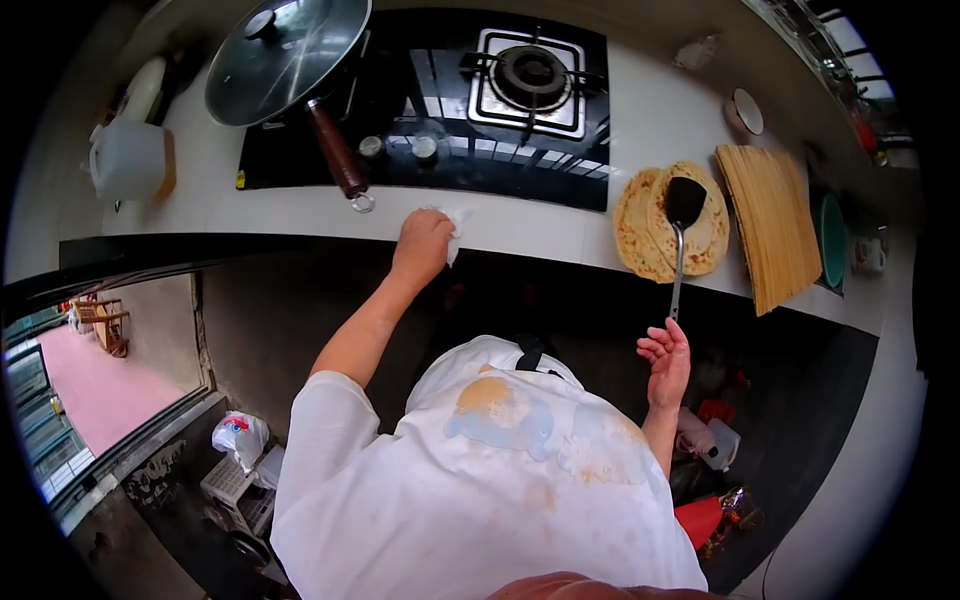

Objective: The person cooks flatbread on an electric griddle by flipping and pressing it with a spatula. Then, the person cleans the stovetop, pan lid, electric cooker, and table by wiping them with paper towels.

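My left hand [422, 246] is closed on a crumpled white tissue [456, 232] at the counter's front edge, below the stove. The right hand [667, 358] hangs in front of the counter with its fingers apart and slightly curled, just below the end of a spatula's handle. That spatula [685, 203], with a black blade and metal handle, lies on several round browned flatbreads [645, 225] on the white counter [560, 232]. A lidded pan [290, 60] stands on the left of the black stove [440, 178], its brown handle pointing towards the front edge.
A bare burner [530, 78] is on the stove's right side. Right of the flatbreads are a wooden board [768, 228], a small bowl [744, 111] and a green basin [831, 240]. A plastic jug [130, 160] stands at the far left. Bags and a crate [232, 492] are below.
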`<state>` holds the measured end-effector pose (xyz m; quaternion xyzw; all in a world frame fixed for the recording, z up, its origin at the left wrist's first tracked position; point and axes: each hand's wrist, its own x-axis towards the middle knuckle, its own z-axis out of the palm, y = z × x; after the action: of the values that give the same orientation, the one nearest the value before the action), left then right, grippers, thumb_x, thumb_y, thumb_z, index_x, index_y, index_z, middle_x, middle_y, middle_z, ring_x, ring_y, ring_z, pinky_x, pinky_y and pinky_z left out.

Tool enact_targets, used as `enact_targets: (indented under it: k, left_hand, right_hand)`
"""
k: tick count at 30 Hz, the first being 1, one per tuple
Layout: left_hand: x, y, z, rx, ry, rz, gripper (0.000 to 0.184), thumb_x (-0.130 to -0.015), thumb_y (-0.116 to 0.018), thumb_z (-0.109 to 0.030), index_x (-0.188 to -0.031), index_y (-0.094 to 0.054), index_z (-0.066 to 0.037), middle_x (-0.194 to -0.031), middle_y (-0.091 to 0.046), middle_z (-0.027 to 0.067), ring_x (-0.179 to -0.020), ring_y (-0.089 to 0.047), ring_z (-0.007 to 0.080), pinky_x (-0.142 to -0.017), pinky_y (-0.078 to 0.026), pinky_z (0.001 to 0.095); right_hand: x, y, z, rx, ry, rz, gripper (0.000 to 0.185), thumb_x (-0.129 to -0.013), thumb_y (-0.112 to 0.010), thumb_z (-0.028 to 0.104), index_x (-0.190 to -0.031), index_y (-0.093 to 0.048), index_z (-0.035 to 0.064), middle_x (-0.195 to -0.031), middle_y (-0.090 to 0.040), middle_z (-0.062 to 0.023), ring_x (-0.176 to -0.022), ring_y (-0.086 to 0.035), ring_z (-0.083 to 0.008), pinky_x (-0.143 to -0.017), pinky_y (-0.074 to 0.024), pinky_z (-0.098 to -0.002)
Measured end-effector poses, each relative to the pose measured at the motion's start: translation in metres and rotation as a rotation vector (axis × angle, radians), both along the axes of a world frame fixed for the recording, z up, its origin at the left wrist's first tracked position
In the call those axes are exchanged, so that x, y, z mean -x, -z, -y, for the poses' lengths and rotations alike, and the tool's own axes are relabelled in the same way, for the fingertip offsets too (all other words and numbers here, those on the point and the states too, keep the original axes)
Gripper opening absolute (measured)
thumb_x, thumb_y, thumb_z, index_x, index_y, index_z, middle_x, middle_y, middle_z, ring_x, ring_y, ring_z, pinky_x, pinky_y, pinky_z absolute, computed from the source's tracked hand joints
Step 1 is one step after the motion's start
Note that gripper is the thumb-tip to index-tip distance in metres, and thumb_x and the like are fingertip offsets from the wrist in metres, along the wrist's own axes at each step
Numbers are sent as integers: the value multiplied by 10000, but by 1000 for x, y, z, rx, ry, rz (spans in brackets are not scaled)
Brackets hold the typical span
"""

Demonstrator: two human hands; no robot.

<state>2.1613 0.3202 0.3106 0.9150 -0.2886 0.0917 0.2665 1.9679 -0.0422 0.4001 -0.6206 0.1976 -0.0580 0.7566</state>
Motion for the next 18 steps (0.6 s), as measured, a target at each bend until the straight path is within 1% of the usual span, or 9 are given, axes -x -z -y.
enact_targets:
  k: [4, 6, 7, 8, 10, 11, 12, 15, 18]
  left_hand:
    - [-24, -36, 44, 225, -112, 2, 108, -701, -558, 3, -804, -542, -24, -839, -572, 111, -795, -542, 306, -725, -439, 355]
    - [-44, -51, 67, 409, -222, 256, 100, -722, -564, -19, -820, -545, -24, -866, -580, 115, -820, -546, 304, -727, -438, 356]
    - [-48, -46, 71, 403, -167, 163, 195, -728, -564, -33, -920, -545, -4, -989, -568, 140, -948, -522, 323, -804, -415, 390]
    - [-48, -32, 74, 400, -169, 165, 195, -728, -564, -33, -920, -545, -4, -989, -568, 140, -948, -522, 323, -804, -415, 390]
    - [-49, -9, 81, -77, -145, 113, 331, -738, -567, -63, -1050, -501, 26, -1136, -502, 174, -1087, -446, 346, -903, -346, 451]
    - [-42, -7, 81, -93, -170, -35, 502, -746, -580, -138, -1174, -408, 60, -1282, -364, 214, -1221, -300, 361, -983, -230, 495]
    - [-41, -11, 85, -102, -173, -32, 502, -746, -580, -138, -1174, -408, 60, -1282, -364, 214, -1221, -300, 361, -983, -230, 495]
    - [-36, -13, 101, -183, -258, -6, 692, -772, -556, -333, -1246, -298, 102, -1354, -226, 246, -1284, -164, 358, -1029, -124, 472]
    - [-53, 11, 114, -271, -288, -43, 754, -769, -542, -399, -1255, -277, 113, -1354, -223, 249, -1277, -174, 368, -1030, -121, 471]
  right_hand:
    - [2, 4, 25, 17, 4, -19, 463, -923, -339, 348, -1223, -375, -4, -994, -556, -129, -819, -579, -181, -732, -465, -281]
    - [2, 1, 38, 3, 17, -4, 465, -922, -345, 347, -1225, -374, -4, -985, -558, -128, -818, -579, -179, -731, -462, -277]
    - [2, -3, 44, 20, 17, 5, 468, -920, -350, 350, -1226, -372, -4, -980, -559, -126, -815, -579, -179, -731, -461, -275]
    - [0, -5, 50, 36, 14, 14, 472, -919, -355, 353, -1226, -371, -5, -975, -560, -125, -813, -580, -179, -731, -460, -273]
    - [2, -4, 64, 56, 20, 17, 482, -916, -360, 362, -1227, -369, -6, -965, -563, -124, -811, -580, -176, -732, -459, -273]
    - [3, -4, 70, 66, 31, 26, 484, -916, -358, 363, -1227, -368, -8, -962, -564, -123, -811, -579, -175, -732, -459, -274]
    - [4, -4, 74, 74, 50, 28, 485, -917, -356, 364, -1227, -368, -9, -959, -565, -123, -811, -579, -174, -732, -459, -274]
    - [3, -3, 83, 79, 25, 16, 500, -913, -354, 381, -1226, -366, -9, -957, -563, -120, -809, -575, -174, -731, -457, -276]
    - [-3, 1, 90, 92, -29, 6, 511, -910, -357, 393, -1229, -364, -6, -960, -560, -119, -809, -574, -176, -734, -456, -276]
